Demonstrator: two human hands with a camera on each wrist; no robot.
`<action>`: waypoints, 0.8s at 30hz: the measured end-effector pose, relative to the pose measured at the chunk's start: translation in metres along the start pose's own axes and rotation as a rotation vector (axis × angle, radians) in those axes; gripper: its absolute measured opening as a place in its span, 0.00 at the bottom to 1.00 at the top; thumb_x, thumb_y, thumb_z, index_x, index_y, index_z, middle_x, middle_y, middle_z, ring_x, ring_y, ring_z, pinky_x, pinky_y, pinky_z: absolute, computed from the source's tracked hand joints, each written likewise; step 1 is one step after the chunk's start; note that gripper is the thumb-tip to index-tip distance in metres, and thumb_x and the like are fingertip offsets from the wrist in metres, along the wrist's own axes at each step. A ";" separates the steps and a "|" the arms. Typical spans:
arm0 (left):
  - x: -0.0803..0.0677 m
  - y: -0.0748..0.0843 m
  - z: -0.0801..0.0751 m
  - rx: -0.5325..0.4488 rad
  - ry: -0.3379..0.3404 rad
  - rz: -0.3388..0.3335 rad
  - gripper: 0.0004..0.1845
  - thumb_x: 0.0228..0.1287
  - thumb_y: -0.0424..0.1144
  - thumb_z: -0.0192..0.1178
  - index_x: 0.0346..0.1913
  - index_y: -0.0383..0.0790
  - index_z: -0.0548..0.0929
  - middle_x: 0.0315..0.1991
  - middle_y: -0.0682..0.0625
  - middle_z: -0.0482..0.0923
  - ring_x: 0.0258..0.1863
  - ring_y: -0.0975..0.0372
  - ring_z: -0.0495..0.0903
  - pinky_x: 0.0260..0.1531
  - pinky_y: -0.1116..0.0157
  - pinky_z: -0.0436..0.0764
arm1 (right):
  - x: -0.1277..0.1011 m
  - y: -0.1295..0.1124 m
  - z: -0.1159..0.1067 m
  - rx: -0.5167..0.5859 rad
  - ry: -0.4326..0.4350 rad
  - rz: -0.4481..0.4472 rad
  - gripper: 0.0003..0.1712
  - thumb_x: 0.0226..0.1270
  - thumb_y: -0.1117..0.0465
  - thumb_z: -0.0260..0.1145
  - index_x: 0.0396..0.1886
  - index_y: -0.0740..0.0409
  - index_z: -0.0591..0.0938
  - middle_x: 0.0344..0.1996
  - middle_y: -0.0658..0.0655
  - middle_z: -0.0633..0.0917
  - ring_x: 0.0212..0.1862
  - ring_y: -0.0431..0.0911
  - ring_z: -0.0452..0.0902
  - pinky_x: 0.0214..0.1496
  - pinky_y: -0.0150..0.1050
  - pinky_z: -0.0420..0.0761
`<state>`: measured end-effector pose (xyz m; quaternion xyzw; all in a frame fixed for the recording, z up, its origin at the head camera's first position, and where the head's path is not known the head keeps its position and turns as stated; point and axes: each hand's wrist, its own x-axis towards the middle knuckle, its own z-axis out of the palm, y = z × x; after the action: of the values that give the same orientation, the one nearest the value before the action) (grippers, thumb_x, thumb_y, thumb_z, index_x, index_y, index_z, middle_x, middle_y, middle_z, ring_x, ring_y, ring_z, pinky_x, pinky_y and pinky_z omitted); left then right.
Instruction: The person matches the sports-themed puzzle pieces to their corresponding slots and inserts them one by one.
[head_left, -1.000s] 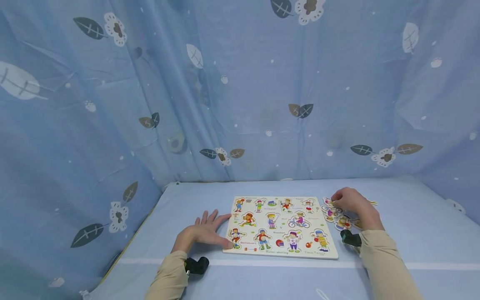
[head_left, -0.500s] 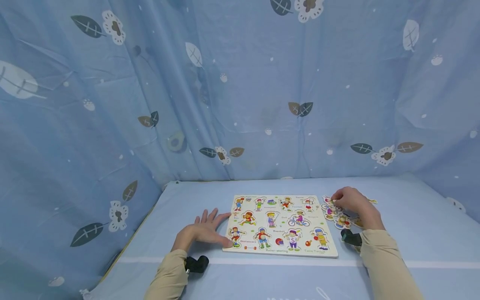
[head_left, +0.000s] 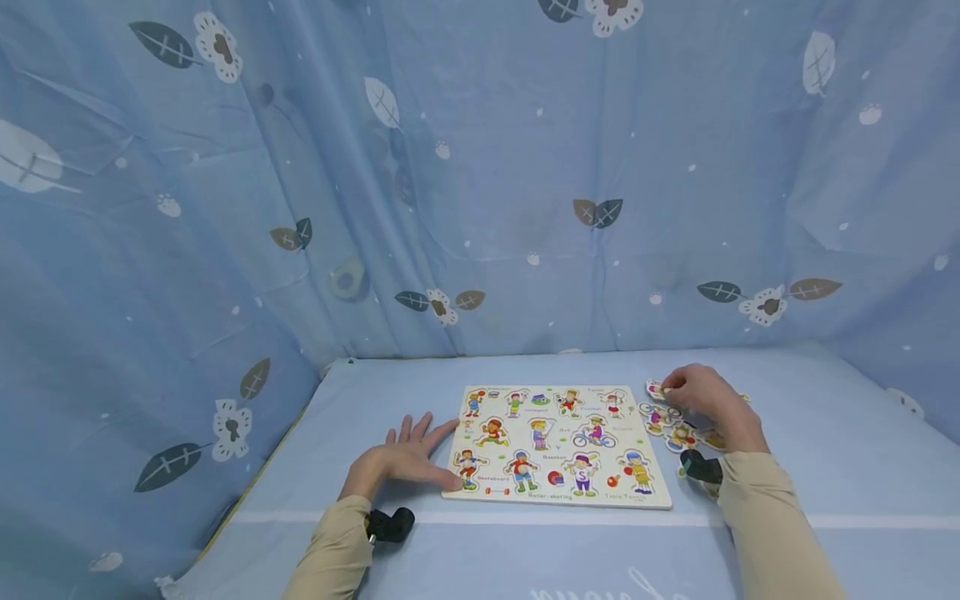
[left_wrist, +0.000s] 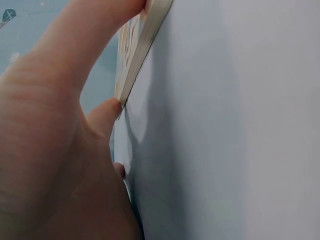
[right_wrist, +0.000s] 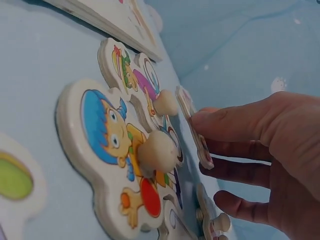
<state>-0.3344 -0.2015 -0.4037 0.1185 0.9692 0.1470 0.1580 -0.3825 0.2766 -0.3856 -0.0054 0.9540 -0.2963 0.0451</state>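
A wooden peg puzzle board (head_left: 562, 492) with printed sports figures lies flat on the cloth. My left hand (head_left: 408, 457) stays at its left side, fingers spread, the thumb on the near left corner and the index fingertip at the left edge. The left wrist view shows the board's edge (left_wrist: 142, 50) beside thumb and finger. To the board's right, my right hand (head_left: 708, 400) pinches a small puzzle piece (right_wrist: 192, 125) between thumb and fingers, held on its side. Close by lie a bicycle piece (right_wrist: 132, 75) and a blue-haired figure piece (right_wrist: 107, 130), both with round wooden knobs.
Several more pieces lie under and around the right hand, among them one with a green patch (right_wrist: 15, 177). A light blue cloth (head_left: 480, 550) with a white stripe covers the table. A patterned blue curtain (head_left: 525, 167) hangs behind and at the left.
The pinched piece has shifted slightly away from the bicycle piece, towards the back, with the right hand. My left hand keeps its place on the board; the head view has tilted slightly.
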 end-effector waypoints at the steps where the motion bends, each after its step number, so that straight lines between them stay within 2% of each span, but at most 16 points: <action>1: 0.001 -0.001 0.000 0.001 -0.004 -0.001 0.59 0.40 0.73 0.67 0.78 0.62 0.54 0.80 0.39 0.39 0.77 0.38 0.32 0.72 0.36 0.39 | 0.000 -0.001 0.000 -0.001 0.003 -0.004 0.15 0.68 0.63 0.63 0.49 0.69 0.81 0.42 0.65 0.82 0.41 0.54 0.73 0.43 0.47 0.77; 8: 0.003 -0.004 0.001 -0.009 -0.012 0.009 0.60 0.39 0.74 0.66 0.78 0.61 0.54 0.80 0.39 0.38 0.77 0.38 0.32 0.72 0.36 0.39 | 0.006 -0.012 -0.001 -0.017 0.023 -0.044 0.15 0.68 0.61 0.64 0.48 0.67 0.82 0.40 0.63 0.82 0.40 0.52 0.75 0.42 0.45 0.76; 13: 0.001 0.001 -0.004 0.015 -0.025 0.011 0.59 0.42 0.72 0.67 0.78 0.60 0.52 0.80 0.38 0.38 0.77 0.37 0.33 0.71 0.35 0.41 | 0.009 -0.020 0.003 -0.018 0.073 -0.120 0.13 0.67 0.59 0.65 0.43 0.66 0.84 0.39 0.62 0.79 0.38 0.51 0.76 0.40 0.44 0.76; 18: 0.001 0.002 -0.005 0.027 -0.022 0.012 0.59 0.43 0.71 0.67 0.78 0.61 0.52 0.80 0.38 0.38 0.77 0.37 0.33 0.71 0.35 0.41 | 0.008 -0.030 0.007 -0.038 0.163 -0.181 0.13 0.66 0.56 0.68 0.34 0.62 0.86 0.49 0.68 0.74 0.48 0.59 0.72 0.47 0.55 0.76; 22: 0.002 0.001 -0.004 0.013 -0.025 0.007 0.59 0.43 0.72 0.66 0.78 0.61 0.52 0.80 0.38 0.37 0.77 0.37 0.32 0.71 0.35 0.39 | 0.009 -0.041 0.010 -0.065 0.207 -0.191 0.14 0.67 0.53 0.68 0.34 0.61 0.87 0.53 0.68 0.75 0.55 0.63 0.71 0.51 0.60 0.75; 24: 0.001 0.000 -0.003 0.012 -0.029 0.000 0.59 0.42 0.72 0.66 0.78 0.63 0.52 0.80 0.39 0.36 0.77 0.38 0.31 0.72 0.36 0.38 | 0.010 -0.046 0.012 -0.081 0.222 -0.196 0.15 0.67 0.52 0.67 0.35 0.60 0.87 0.53 0.68 0.76 0.55 0.64 0.71 0.51 0.60 0.76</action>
<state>-0.3366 -0.2016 -0.4016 0.1215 0.9677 0.1393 0.1714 -0.3919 0.2319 -0.3703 -0.0675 0.9592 -0.2594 -0.0902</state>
